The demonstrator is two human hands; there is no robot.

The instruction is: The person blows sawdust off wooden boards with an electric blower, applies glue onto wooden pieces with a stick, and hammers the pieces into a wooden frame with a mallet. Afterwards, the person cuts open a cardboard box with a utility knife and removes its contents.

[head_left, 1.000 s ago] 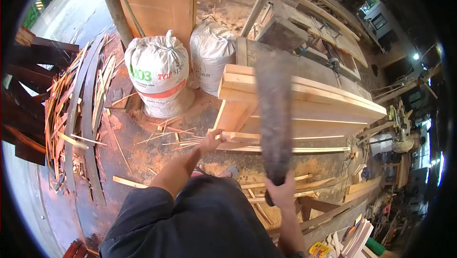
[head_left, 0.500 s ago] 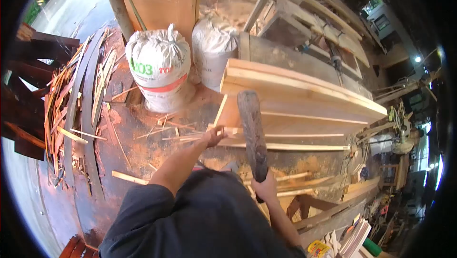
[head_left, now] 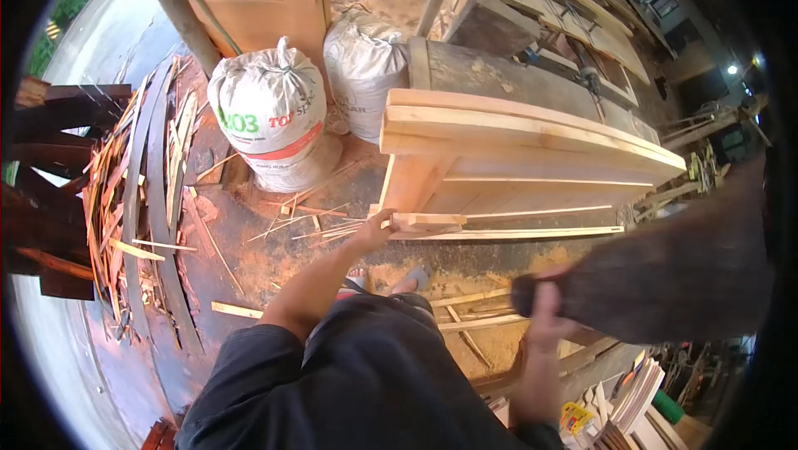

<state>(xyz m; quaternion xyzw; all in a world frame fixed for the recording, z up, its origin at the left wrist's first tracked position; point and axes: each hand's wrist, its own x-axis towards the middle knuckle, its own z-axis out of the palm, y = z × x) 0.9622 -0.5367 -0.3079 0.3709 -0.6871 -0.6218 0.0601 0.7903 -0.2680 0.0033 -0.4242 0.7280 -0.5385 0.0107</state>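
A dark wooden club [head_left: 665,263] is raised at the right, close to the camera and blurred by motion. My right hand [head_left: 549,317] is closed around its narrow handle. At the near left corner of a pale wooden panel [head_left: 499,167], my left hand [head_left: 378,227] grips the end of a short wood block [head_left: 428,222]. That block lies along the panel's lower edge, beside a long strip [head_left: 532,233]. The panel stands on edge, with thick boards framing it. Part of my left hand's grip is hidden.
Two tied white sacks, one in front [head_left: 270,118] and one behind [head_left: 366,76], stand beyond the panel. Wood offcuts [head_left: 116,192] are heaped at the left. Thin sticks [head_left: 324,226] litter the floor. Timber pieces [head_left: 640,392] are stacked at the lower right.
The club has swung away from the panel to the right and up towards the camera, with my right hand moving along. My left hand stays at the panel's corner.
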